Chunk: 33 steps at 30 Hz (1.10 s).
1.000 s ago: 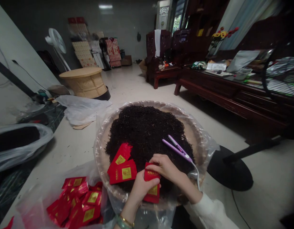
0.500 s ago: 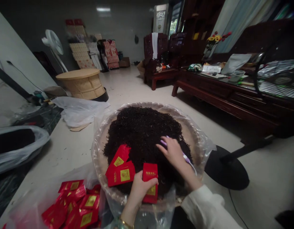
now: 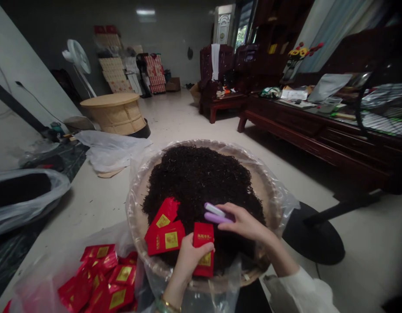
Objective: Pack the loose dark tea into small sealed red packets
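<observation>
My left hand (image 3: 190,257) grips a red packet (image 3: 203,250) with gold print, holding it upright over the near part of a round basket (image 3: 142,174) lined with clear plastic. In my right hand (image 3: 242,221) is a purple and white handheld bag sealer (image 3: 216,214), its two jaws slightly parted and pointing left, just above the packet's top edge. Dark loose tea leaves (image 3: 201,174) are heaped in the basket. Left of my left hand, more red packets (image 3: 165,237) lie on the leaves, overlapping one another.
A plastic bag with several red packets (image 3: 118,276) sits at lower left. Behind it is another bag (image 3: 62,187) of dark leaves. A black round stand base (image 3: 313,234) stands right of the basket. Farther back are a drum-shaped table (image 3: 114,113) and a dark wooden table (image 3: 305,130).
My right hand has lifted the bag sealer from low over the leaves and brought it nearer the packet, jaws now in plain sight. My left hand keeps the packet almost still.
</observation>
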Tool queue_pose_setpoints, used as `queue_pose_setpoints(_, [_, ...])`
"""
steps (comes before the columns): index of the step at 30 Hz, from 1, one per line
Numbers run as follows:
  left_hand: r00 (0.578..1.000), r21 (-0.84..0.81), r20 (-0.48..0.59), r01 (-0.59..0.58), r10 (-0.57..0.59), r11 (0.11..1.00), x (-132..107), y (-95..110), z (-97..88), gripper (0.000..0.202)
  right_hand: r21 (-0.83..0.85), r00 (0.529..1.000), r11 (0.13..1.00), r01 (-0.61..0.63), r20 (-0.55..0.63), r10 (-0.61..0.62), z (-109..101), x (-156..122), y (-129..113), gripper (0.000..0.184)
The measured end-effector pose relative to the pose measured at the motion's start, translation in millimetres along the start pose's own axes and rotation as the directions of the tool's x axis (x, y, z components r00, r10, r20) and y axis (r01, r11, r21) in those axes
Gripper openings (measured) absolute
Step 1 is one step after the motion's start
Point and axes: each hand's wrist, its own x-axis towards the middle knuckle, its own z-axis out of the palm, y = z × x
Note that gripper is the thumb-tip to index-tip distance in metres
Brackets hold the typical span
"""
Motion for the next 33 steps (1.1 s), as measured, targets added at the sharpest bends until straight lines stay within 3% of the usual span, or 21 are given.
queue_pose_setpoints(3, [1.000,0.022,0.012,-0.028,0.028,0.999,-1,3,1.3,0.050,0.053,0.992,0.999,-0.014,0.128,0.007,7,-2,-26,0.047])
queue_pose_setpoints(9, [0.999,0.134,-0.001,-0.042,0.042,0.990,-6,7,-1.3,0.038,0.109,0.981,0.989,-0.099,0.180,0.079,16,3,-49,0.027])
queue_pose_setpoints(13, [0.999,0.104,0.009,-0.046,0.046,0.993,-9,11,-1.4,0.040,0.061,0.981,0.996,-0.058,0.186,0.045,18,3,-50,0.020])
queue_pose_setpoints(17, [0.990,-0.164,-0.005,-0.138,0.139,0.977,-14,22,2.9,0.056,0.052,0.983,0.998,-0.039,0.183,0.029,21,2,-45,0.022])
queue_pose_setpoints(19, [0.991,-0.246,-0.009,-0.128,0.130,0.961,-15,29,4.7,0.058,0.054,0.982,0.998,-0.039,0.184,0.028,22,2,-43,0.023])
queue_pose_setpoints(22, [0.997,-0.277,0.004,-0.075,0.080,0.958,-15,35,5.6,0.056,0.053,0.981,0.998,-0.030,0.194,0.019,24,2,-43,0.025])
queue_pose_setpoints(33, [0.998,-0.297,0.012,-0.049,0.055,0.954,-16,37,5.4,0.059,0.038,0.981,0.999,-0.028,0.191,0.020,25,1,-44,0.021])
